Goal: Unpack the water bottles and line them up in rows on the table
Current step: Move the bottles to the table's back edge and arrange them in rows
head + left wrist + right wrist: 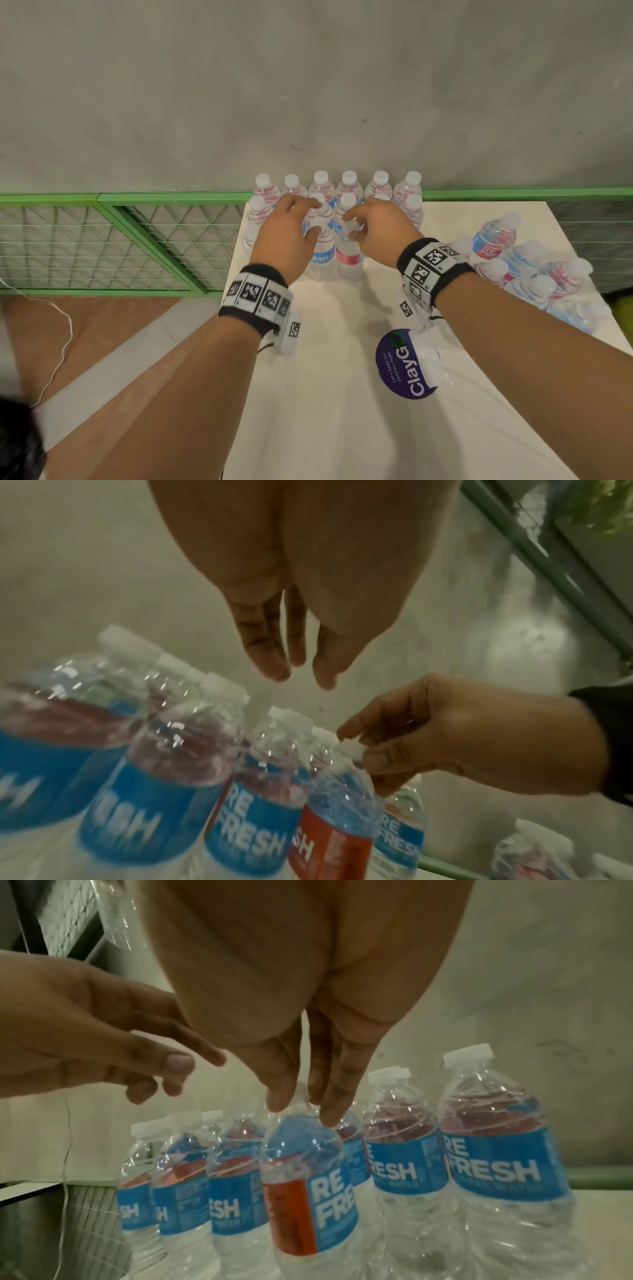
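Observation:
Clear water bottles with blue and red labels stand in rows (349, 186) at the far end of the white table (325, 428). Two more stand in front of the rows: one showing a blue label (322, 257) and one showing a red label (349, 258) (335, 818) (304, 1191). My right hand (351, 226) (352, 748) (303, 1111) pinches the cap of the red-label bottle between thumb and index finger. My left hand (313, 219) (301, 677) (178, 1069) hovers over the blue-label bottle, fingers relaxed, holding nothing.
A torn plastic-wrapped pack with several bottles (534, 274) lies on the table's right side. A purple round sticker (404, 366) is on the tabletop. A green mesh fence (102, 240) and a white cable (65, 342) are left of the table. A grey wall stands behind.

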